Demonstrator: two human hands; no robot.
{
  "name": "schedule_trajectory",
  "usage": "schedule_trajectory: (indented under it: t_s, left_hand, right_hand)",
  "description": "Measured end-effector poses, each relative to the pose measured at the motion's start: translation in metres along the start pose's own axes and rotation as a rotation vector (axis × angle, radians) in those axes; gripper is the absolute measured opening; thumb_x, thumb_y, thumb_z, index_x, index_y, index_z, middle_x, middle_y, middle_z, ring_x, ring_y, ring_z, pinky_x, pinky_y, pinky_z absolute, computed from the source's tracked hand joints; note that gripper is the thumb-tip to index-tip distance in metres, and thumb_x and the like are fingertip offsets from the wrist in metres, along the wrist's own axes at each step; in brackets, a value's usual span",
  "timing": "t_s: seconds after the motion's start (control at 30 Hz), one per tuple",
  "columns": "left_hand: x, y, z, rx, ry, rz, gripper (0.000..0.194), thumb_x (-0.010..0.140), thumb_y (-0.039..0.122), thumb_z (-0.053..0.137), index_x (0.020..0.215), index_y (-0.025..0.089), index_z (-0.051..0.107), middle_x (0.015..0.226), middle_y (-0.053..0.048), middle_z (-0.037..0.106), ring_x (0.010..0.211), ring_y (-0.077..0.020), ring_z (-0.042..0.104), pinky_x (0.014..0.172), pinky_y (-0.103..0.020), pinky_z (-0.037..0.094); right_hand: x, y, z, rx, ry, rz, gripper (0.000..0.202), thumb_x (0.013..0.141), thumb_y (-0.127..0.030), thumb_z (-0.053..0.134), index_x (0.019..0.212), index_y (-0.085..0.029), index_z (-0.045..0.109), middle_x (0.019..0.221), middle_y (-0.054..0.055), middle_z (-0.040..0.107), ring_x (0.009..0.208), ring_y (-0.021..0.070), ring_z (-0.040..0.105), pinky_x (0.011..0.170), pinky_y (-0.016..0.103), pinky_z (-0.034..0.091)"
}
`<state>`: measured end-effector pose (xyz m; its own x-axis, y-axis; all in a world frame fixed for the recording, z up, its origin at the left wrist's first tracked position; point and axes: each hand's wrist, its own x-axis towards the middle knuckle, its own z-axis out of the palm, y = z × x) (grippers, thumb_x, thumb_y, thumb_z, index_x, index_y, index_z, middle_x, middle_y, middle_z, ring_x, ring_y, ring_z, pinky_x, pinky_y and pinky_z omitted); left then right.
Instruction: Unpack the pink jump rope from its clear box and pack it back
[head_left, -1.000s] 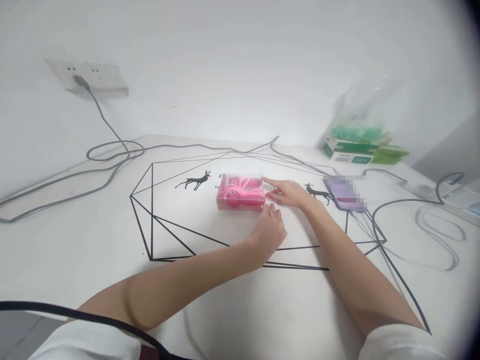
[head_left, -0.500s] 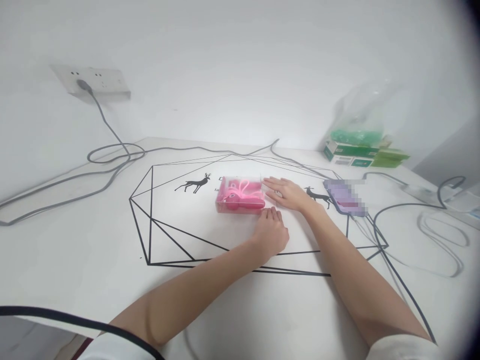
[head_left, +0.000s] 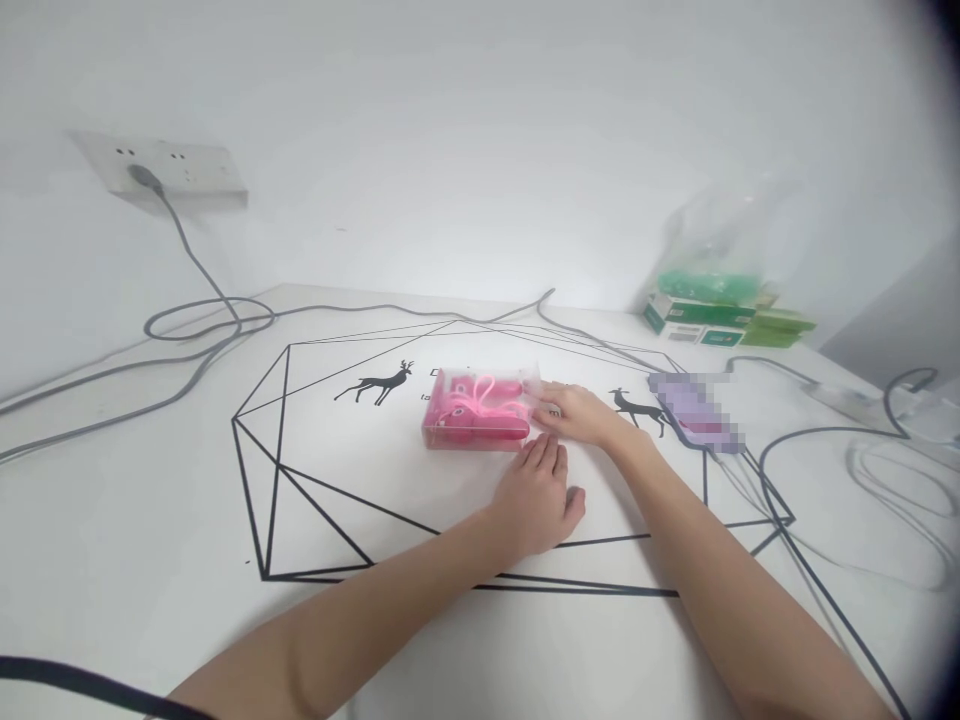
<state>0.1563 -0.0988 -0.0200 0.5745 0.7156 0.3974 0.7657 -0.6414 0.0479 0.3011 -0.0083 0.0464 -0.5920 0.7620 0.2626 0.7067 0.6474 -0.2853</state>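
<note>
A clear plastic box [head_left: 480,410] lies flat on the white table. Inside it are two deep-pink, handle-like pieces and a looped, lighter pink cord. My right hand [head_left: 579,412] rests palm down at the box's right end, its outstretched fingertips at the transparent end of the box. Nearer to me, my left hand [head_left: 534,500] lies on the table with its fingers reaching toward the box's front right corner and its thumb out to the side. Neither hand is wrapped around anything. Whether the left fingertips touch the box I cannot tell.
A phone [head_left: 697,412], blurred out, lies to the right with cables around it. Green and white boxes [head_left: 701,312] under a plastic bag [head_left: 720,245] stand at the back right. A grey cable [head_left: 390,308] runs along the wall from a socket [head_left: 180,172].
My left hand has opened out, its thumb now apart from the fingers. The right fingers stay at the box's right end. The camera view has shifted slightly.
</note>
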Motion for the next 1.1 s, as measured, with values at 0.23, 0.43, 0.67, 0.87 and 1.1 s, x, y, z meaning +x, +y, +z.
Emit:
schedule_trajectory:
  t_s: [0.23, 0.43, 0.67, 0.87, 1.1]
  left_hand:
    - [-0.004, 0.001, -0.006, -0.001, 0.017, 0.015, 0.058, 0.095, 0.040, 0.037, 0.132, -0.002, 0.055, 0.137, -0.023, 0.056, 0.131, -0.0330, 0.051, 0.113, -0.044, 0.034]
    - [-0.005, 0.002, -0.008, 0.014, 0.021, 0.030, 0.057, 0.094, 0.039, 0.038, 0.131, -0.001, 0.056, 0.135, -0.023, 0.058, 0.129, -0.0332, 0.053, 0.113, -0.044, 0.034]
    - [-0.003, 0.001, -0.008, -0.003, -0.009, 0.037, 0.058, 0.093, 0.039, 0.040, 0.133, 0.000, 0.055, 0.134, -0.022, 0.059, 0.127, -0.0335, 0.054, 0.113, -0.046, 0.035]
    - [-0.001, 0.000, -0.012, 0.012, -0.022, 0.051, 0.057, 0.092, 0.038, 0.041, 0.131, -0.001, 0.056, 0.132, -0.024, 0.059, 0.124, -0.0344, 0.056, 0.110, -0.046, 0.037]
    - [-0.002, 0.000, -0.012, 0.008, -0.023, 0.048, 0.055, 0.091, 0.038, 0.043, 0.128, 0.000, 0.058, 0.127, -0.023, 0.063, 0.120, -0.0344, 0.057, 0.109, -0.047, 0.037]
  right_hand:
    - [0.002, 0.002, 0.000, 0.177, -0.040, 0.062, 0.055, 0.088, -0.034, 0.055, 0.142, -0.025, 0.053, 0.092, 0.002, 0.076, 0.083, 0.0212, 0.069, 0.080, 0.032, 0.052]
    - [0.002, 0.005, 0.003, 0.276, -0.041, 0.058, 0.063, 0.083, -0.043, 0.065, 0.143, -0.029, 0.050, 0.131, 0.005, 0.065, 0.113, 0.0273, 0.064, 0.093, 0.038, 0.052]
    - [0.003, 0.010, 0.010, 0.273, -0.061, 0.076, 0.065, 0.083, -0.049, 0.065, 0.143, -0.031, 0.049, 0.141, 0.006, 0.057, 0.116, 0.0284, 0.063, 0.090, 0.039, 0.055]
    - [0.002, 0.006, 0.007, 0.168, -0.064, 0.037, 0.064, 0.086, -0.051, 0.061, 0.145, -0.030, 0.046, 0.147, 0.005, 0.051, 0.125, 0.0293, 0.057, 0.101, 0.045, 0.049]
    - [0.002, -0.001, 0.005, -0.087, -0.029, -0.112, 0.052, 0.093, -0.049, 0.050, 0.144, -0.036, 0.048, 0.153, 0.000, 0.043, 0.132, 0.0306, 0.050, 0.107, 0.048, 0.043]
